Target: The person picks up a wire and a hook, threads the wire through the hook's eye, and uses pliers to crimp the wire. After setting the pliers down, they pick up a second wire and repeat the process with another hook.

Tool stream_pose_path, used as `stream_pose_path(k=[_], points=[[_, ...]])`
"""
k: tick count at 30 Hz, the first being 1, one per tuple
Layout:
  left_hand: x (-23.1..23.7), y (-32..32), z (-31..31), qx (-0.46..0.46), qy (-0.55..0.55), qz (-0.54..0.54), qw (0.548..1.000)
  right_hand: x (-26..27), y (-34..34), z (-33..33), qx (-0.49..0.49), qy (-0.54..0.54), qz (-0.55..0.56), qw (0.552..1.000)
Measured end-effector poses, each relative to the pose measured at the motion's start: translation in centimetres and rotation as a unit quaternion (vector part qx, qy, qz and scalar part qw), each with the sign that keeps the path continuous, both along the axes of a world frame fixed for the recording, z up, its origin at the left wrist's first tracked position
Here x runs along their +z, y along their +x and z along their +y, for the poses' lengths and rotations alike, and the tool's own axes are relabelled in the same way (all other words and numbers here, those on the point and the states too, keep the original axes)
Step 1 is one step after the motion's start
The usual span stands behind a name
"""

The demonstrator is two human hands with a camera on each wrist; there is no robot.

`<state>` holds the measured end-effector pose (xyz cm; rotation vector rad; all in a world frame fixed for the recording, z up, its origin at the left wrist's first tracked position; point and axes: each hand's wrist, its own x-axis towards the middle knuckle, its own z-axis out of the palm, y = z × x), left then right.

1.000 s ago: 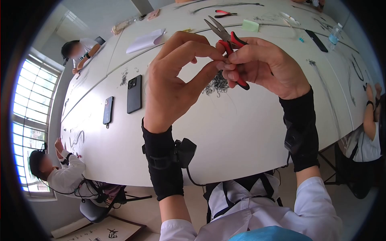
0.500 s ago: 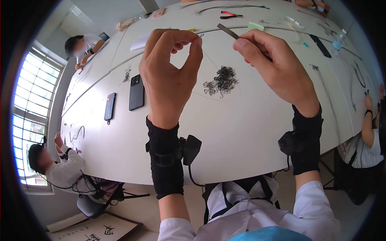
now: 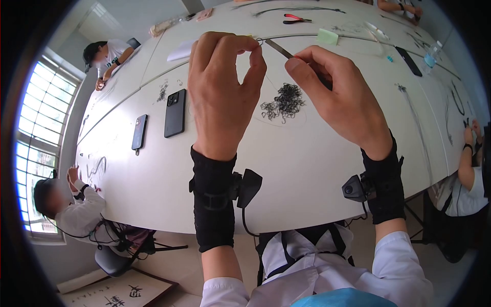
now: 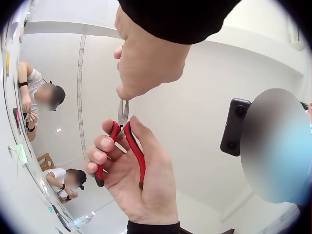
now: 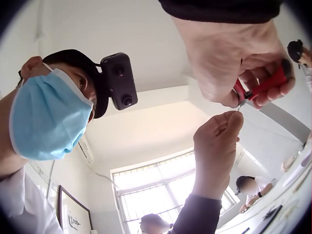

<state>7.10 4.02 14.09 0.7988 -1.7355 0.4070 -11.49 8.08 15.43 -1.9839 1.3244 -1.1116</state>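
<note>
My left hand is raised over the table and pinches a small dark wire loop between thumb and forefinger. My right hand grips long-nosed pliers, their metal tips pointing left, close to the loop. In the left wrist view the red handles lie across the right palm, slightly spread, with fingers curled round them. The right wrist view has both hands close together, the plier tips at the left fingertips. Below the hands, a tangled heap of small dark wire pieces lies on the white table.
Two phones, one larger and one smaller, lie left of the hands. Farther back are another red-handled pair of pliers and a green paper note. A water bottle stands at right. Other people sit around the table.
The hands were together at the pliers, then moved apart. The right hand has turned the pliers from pointing up to pointing left, and the tips have come back near the loop.
</note>
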Motion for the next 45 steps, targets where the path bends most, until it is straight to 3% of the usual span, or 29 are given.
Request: stream_pose_path(k=[22,25,34,37,40,45], points=[[-0.2,-0.4,0.1,-0.029,0.035,0.044,0.998,-0.4,0.2,0.0,-0.001,-0.02,-0.011,1.0],[-0.2,-0.5,0.1,-0.033,0.041,0.05,0.997,-0.6,0.4,-0.1,-0.007,-0.081,-0.015,0.997],[-0.2,-0.5,0.1,-0.037,0.046,0.062,0.996,-0.2,0.2,0.1,-0.004,-0.018,-0.001,1.0],[-0.2,-0.5,0.1,-0.036,0.047,0.064,0.996,-0.9,0.4,-0.3,-0.008,-0.094,-0.021,0.995],[-0.1,-0.4,0.1,-0.038,0.049,0.068,0.996,-1.0,0.5,-0.4,0.0,-0.102,-0.035,0.994],[-0.1,-0.5,0.3,-0.031,0.057,0.067,0.996,0.1,0.3,0.3,-0.002,-0.001,0.007,1.0]])
